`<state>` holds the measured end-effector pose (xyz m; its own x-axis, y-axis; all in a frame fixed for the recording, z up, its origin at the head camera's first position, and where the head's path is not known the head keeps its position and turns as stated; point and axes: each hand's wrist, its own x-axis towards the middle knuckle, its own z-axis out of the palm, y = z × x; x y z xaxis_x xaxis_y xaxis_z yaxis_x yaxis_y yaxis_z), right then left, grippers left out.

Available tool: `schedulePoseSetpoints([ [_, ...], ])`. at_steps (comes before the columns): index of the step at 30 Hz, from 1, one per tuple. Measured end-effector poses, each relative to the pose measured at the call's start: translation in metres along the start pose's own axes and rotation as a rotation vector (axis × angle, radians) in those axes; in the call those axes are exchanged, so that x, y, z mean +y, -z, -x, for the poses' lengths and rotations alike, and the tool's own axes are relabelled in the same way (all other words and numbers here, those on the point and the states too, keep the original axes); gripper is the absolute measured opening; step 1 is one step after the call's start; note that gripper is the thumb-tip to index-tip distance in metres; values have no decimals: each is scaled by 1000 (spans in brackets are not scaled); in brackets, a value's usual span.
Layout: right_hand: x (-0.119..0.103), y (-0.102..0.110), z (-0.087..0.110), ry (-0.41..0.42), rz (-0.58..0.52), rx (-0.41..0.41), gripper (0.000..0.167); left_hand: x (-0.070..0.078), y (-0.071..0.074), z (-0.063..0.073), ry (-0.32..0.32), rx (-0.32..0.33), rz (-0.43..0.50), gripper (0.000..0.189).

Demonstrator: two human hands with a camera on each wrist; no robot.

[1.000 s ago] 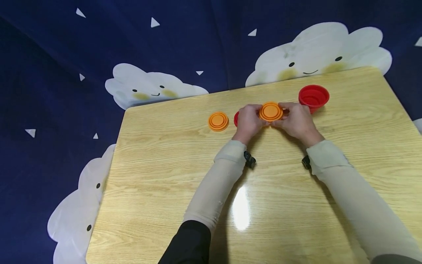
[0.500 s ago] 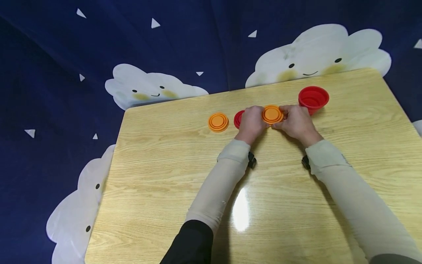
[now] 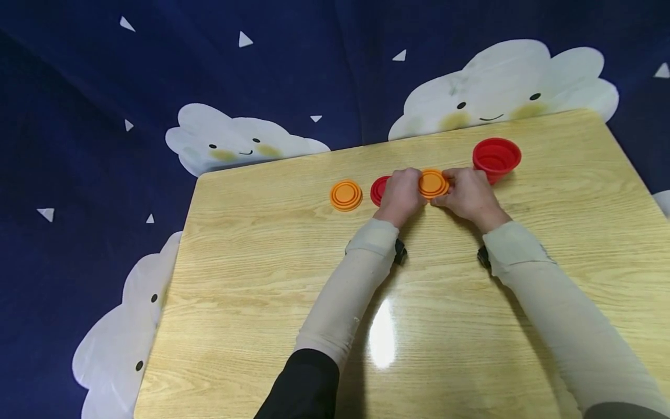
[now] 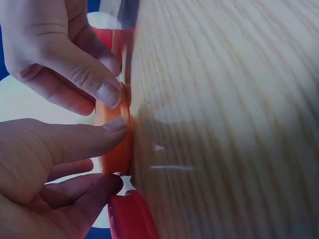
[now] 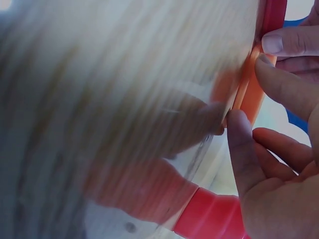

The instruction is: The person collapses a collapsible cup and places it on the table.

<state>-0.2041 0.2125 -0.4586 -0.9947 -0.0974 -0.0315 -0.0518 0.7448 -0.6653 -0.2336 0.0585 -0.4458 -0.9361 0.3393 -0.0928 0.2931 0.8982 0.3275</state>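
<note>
In the head view an orange collapsible cup (image 3: 432, 183), folded flat, lies at the table's far side between my two hands. My left hand (image 3: 400, 195) pinches its left edge; the left wrist view has that thumb on the orange rim (image 4: 115, 149). From the right, my right hand (image 3: 470, 195) grips the opposite edge, its thumb and fingertips at the rim in the right wrist view. Partly behind my left hand sits a flattened red collapsible cup (image 3: 380, 191). A red cup (image 3: 496, 158), popped up to full height, stands beyond my right hand.
Farther left rests another flattened orange cup (image 3: 346, 195). Everything is on a wooden table (image 3: 251, 262) whose far edge meets a dark blue curtain (image 3: 293, 58) with smiling clouds. A small black device (image 3: 400, 252) is strapped at each wrist.
Both hands have brought the orange cup slightly nearer the person and down to the table. The left hand shifted a little right, exposing more of the flat red cup.
</note>
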Motion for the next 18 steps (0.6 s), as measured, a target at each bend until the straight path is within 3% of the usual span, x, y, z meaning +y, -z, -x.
schedulePoseSetpoints([
  [9,0,4,9,-19,-28,2,71,3,8,5,-1,37,11,28],
  [18,0,14,29,6,-78,80,68,20,18,7,4,89,152,56],
])
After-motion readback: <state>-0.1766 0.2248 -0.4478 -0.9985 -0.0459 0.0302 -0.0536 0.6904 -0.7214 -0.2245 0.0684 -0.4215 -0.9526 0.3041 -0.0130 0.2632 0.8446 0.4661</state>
